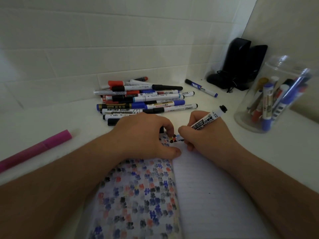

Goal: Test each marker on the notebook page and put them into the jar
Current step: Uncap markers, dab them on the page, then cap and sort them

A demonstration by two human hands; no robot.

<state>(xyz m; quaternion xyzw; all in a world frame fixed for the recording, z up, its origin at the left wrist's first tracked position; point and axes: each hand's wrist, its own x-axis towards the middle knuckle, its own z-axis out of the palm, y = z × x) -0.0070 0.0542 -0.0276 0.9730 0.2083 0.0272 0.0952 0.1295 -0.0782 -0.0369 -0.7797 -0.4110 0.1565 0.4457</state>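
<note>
1 head-worn wide-angle view looks forward and down, close over the notebook (198,195) toward the tiled wall (103,40)

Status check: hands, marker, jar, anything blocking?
Right hand grips whiteboard marker, tip down at notebook. Left hand rests on the scribbled page, fingers curled. Jar partly filled, unobstructed; marker pile untested behind.

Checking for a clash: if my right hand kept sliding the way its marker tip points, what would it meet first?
Probably the left hand's fingertips, just ahead of the marker tip that the right hand grips; depth is unclear.
</note>
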